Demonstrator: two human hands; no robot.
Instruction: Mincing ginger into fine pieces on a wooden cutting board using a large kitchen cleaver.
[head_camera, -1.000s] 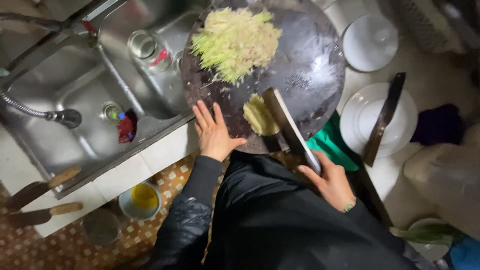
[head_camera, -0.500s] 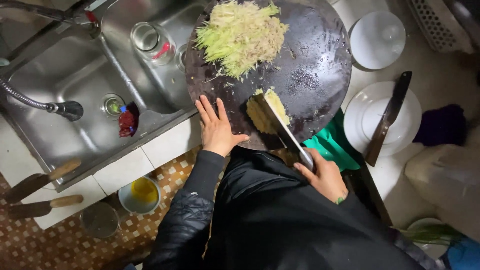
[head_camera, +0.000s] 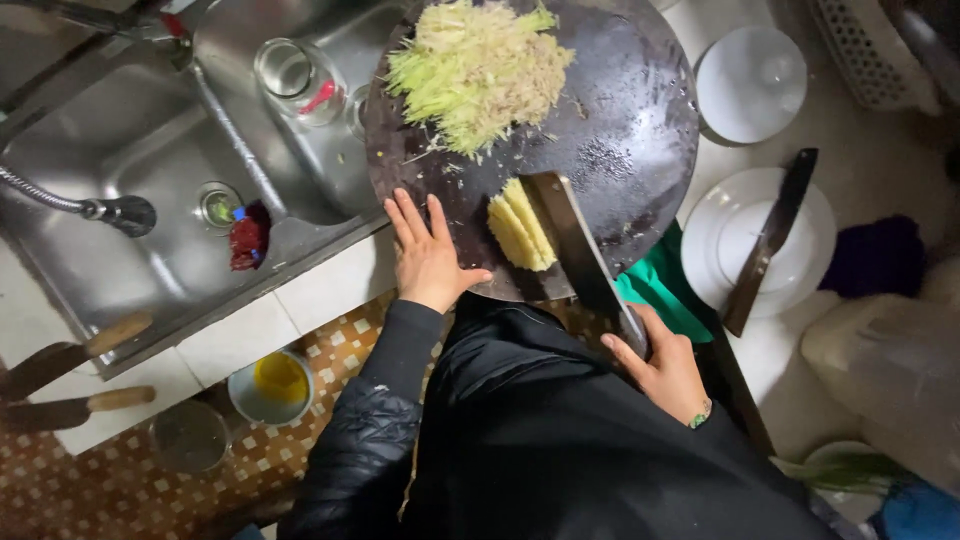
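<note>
**Cleaver against the sliced block, palm flat beside it**

While my right hand (head_camera: 665, 372) keeps a closed grip round the handle of the broad steel cleaver (head_camera: 575, 250), the blade lies slanted across the near part of the round dark chopping board (head_camera: 640, 130), its flat side touching the right flank of the pale yellow block of stacked vegetable slices (head_camera: 520, 232). Holding the blade against that side keeps the slices from fanning out, I judge. My left hand (head_camera: 428, 255) rests open and flat on the board just left of the block, fingers spread and holding nothing; set there it steadies the board, which overhangs the edge of the steel double sink (head_camera: 120, 250), and stays clear of the edge of the blade.

At the far side of the board sits the heap of finely shredded pale green and cream strips (head_camera: 480, 65), well apart from the block, so the cutting area near me stays free. A clear glass jar (head_camera: 290, 75) stands in the sink basin beside the board. To my right, on the white counter (head_camera: 760, 350), a second dark knife (head_camera: 770, 240) lies across a white plate (head_camera: 800, 270), with a white lidded bowl (head_camera: 752, 82) beyond it. A green cloth (head_camera: 660, 290) pokes out from under the board's near rim, perhaps to stop it slipping.
</note>
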